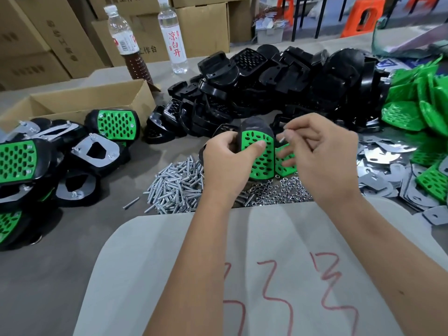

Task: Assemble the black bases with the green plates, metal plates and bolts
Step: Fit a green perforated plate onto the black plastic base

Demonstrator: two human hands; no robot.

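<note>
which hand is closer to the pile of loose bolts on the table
Left. The left hand, gripping the black base with a green plate, sits right at the bolt pile's right edge. The right hand, pinching a bolt, is farther right, above the nuts.

Even, soft overhead light filled the scene, with faint shadows under the heap of glossy black plastic bases [278, 83]. Glare glinted on the flat metal plates [385, 161] right of it. Edges curved with wide-angle distortion; the background beyond was blurred.

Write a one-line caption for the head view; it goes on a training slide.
Left hand holds a base with green plate; right hand pinches a bolt.
</note>
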